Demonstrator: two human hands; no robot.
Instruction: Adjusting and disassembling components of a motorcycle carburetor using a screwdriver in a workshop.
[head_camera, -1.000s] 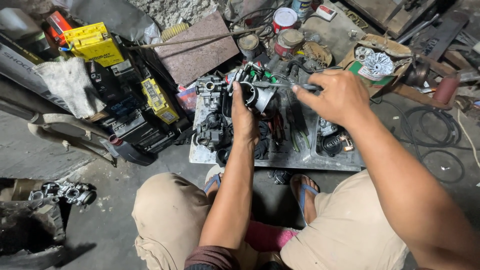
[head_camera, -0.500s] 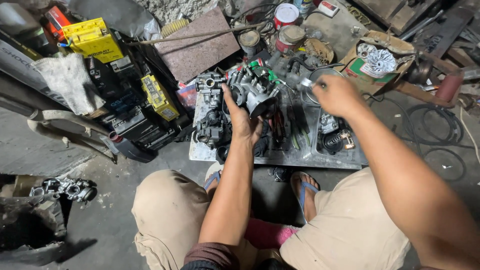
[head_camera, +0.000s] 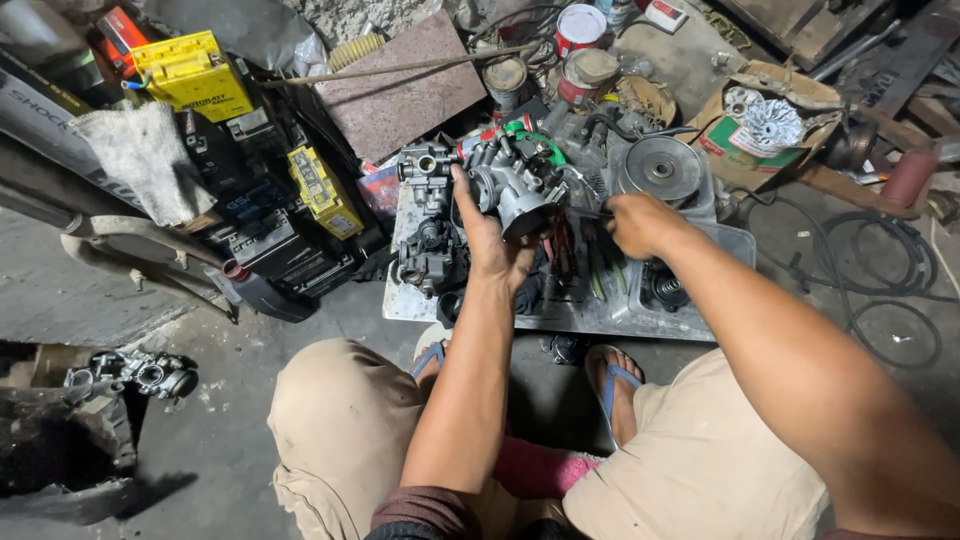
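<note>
L hand (head_camera: 492, 245) clamped on carburetor (head_camera: 512, 180) | R hand (head_camera: 640, 222) fisted, prob. on thin tool (head_camera: 590, 212), mostly hidden | over tray (head_camera: 600, 325)

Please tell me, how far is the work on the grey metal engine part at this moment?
Done: the carburettor is off any machine and lifted above the metal tray. In hand: the left hand holds it up, while the right hand brings a thin tool to its side. Left: it looks whole, not opened, and other carburettors wait on the tray. How many steps remain cannot be told.
</note>
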